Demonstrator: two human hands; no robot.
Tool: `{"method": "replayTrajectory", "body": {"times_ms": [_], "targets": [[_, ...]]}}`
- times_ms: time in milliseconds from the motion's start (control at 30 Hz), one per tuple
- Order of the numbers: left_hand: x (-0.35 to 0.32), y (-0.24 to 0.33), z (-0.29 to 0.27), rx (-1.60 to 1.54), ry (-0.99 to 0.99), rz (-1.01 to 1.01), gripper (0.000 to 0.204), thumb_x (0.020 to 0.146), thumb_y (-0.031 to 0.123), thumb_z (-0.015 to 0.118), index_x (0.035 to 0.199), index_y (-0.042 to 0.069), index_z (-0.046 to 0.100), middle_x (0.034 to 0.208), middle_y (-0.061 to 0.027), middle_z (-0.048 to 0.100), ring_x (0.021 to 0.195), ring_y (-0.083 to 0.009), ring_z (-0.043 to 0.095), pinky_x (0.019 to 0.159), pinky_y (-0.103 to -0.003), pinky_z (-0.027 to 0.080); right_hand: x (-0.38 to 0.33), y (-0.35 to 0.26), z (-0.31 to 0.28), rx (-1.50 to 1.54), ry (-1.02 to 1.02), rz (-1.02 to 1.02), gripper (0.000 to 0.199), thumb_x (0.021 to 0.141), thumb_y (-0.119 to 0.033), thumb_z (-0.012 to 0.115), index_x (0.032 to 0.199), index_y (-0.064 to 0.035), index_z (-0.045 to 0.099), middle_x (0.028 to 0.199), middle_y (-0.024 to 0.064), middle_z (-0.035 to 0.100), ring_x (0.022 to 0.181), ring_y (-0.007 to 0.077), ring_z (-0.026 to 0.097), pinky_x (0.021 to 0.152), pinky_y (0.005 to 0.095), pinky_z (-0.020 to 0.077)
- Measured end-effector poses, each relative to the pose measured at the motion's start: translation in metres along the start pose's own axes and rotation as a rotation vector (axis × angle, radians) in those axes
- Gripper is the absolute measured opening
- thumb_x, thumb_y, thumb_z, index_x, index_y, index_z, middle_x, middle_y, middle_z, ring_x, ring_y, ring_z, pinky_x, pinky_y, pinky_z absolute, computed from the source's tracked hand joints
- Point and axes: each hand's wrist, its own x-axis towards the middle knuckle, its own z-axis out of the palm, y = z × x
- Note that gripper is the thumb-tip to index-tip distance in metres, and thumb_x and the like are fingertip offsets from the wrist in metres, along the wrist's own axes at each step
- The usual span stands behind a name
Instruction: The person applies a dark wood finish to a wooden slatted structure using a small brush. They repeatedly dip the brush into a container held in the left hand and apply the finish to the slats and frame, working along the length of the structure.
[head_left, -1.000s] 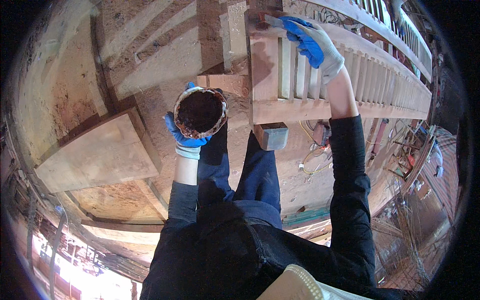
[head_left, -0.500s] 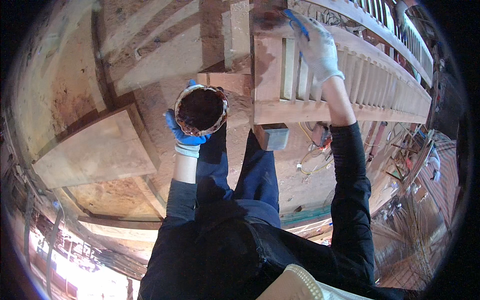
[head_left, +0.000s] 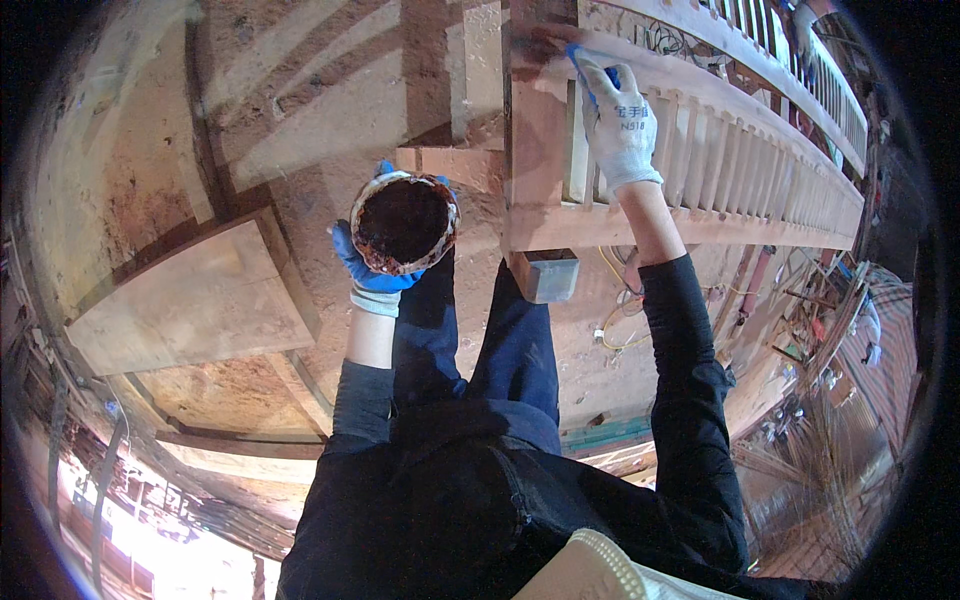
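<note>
My left hand (head_left: 371, 262), in a white glove with blue coating, grips a round bowl (head_left: 456, 226) from below and the side. Dark brown, paste-like stuff (head_left: 405, 222) fills it, and its rim is thickly caked. Farther forward and to the right, my gloved right hand (head_left: 622, 125) reaches over a slatted wooden frame (head_left: 540, 190). Its fingers are bent together, and the blue fingertips meet the frame's wide top board near its left end. A dark reddish smear (head_left: 535, 48) marks the wood there. Whatever those fingers hold is hidden.
A small grey box-like block (head_left: 550, 276) sits under the frame's near edge. A yellow cord (head_left: 607, 335) lies on the floor to its right. At left is a pale wooden panel (head_left: 190, 300). Another slatted frame (head_left: 735, 28) stands beyond, and scrap lies far right.
My right hand has turned so that the back of its glove faces up, and its forearm has swung to the left. The left hand and bowl stay almost where they were.
</note>
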Motion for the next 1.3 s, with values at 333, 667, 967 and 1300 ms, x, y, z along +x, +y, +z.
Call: {"method": "replayTrajectory", "body": {"times_ms": [333, 667, 967, 1300], "targets": [[-0.001, -0.001, 0.002, -0.032, -0.003, -0.039, 0.092, 0.057, 0.056, 0.083, 0.137, 0.029, 0.049, 0.151, -0.0215, 0.027, 0.139, -0.0433, 0.024, 0.113, -0.062, 0.022, 0.001, -0.004, -0.003, 0.041, 0.011, -0.048, 0.047, 0.087, -0.012, 0.056, 0.13, -0.0297, 0.055, 0.108, 0.0106, 0.06, 0.083, 0.0345, 0.065, 0.07, 0.0443, 0.0538], [0.0, -0.005, 0.003, -0.111, -0.009, -0.107, 0.09, 0.055, 0.05, 0.087, 0.135, 0.029, 0.052, 0.149, -0.0194, 0.032, 0.139, -0.0408, 0.026, 0.113, -0.062, 0.023, 0.001, 0.004, -0.004, 0.067, 0.052, -0.069, 0.046, 0.086, -0.012, 0.055, 0.128, -0.0303, 0.055, 0.106, 0.0098, 0.06, 0.083, 0.0327, 0.066, 0.067, 0.0429, 0.0548], [-0.001, -0.006, -0.005, -0.078, 0.058, -0.005, 0.093, 0.053, 0.05, 0.087, 0.136, 0.029, 0.05, 0.148, -0.0228, 0.033, 0.137, -0.0441, 0.028, 0.114, -0.061, 0.022, -0.007, -0.002, -0.018, 0.092, 0.007, -0.031, 0.047, 0.086, -0.012, 0.056, 0.13, -0.0296, 0.055, 0.1, 0.0112, 0.06, 0.078, 0.0344, 0.065, 0.066, 0.0432, 0.0539], [0.004, -0.005, -0.006, -0.153, 0.104, -0.094, 0.082, 0.059, 0.054, 0.083, 0.131, 0.028, 0.055, 0.146, -0.0234, 0.035, 0.136, -0.0441, 0.03, 0.113, -0.061, 0.024, -0.02, -0.009, -0.003, 0.007, 0.034, -0.012, 0.052, 0.086, -0.011, 0.057, 0.134, -0.0327, 0.051, 0.1, 0.0097, 0.06, 0.075, 0.0308, 0.066, 0.064, 0.0425, 0.0541]]}}
